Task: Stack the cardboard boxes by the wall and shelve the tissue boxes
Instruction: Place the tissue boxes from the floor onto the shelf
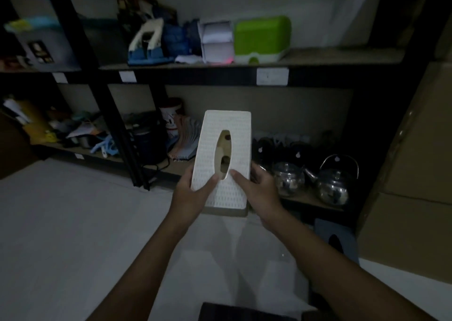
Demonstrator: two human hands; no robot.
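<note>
Head view, dim room; left hand (195,193) and right hand (259,191) both grip white tissue box (225,149) at its near end, thumbs curled onto the top, box held in the air before the shelving; beyond, steel kettles (335,184) on lower shelf (315,204); green container (261,39) on upper shelf; cardboard boxes (415,149) stacked at right.

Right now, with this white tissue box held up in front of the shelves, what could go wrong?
1. The white tissue box is held only at its near end by the left hand and right hand; the far end could tip or slip.
2. Pushed onto the lower shelf, it might knock the steel kettles standing there.
3. The light is dim, so judging free shelf space may be hard.
</note>
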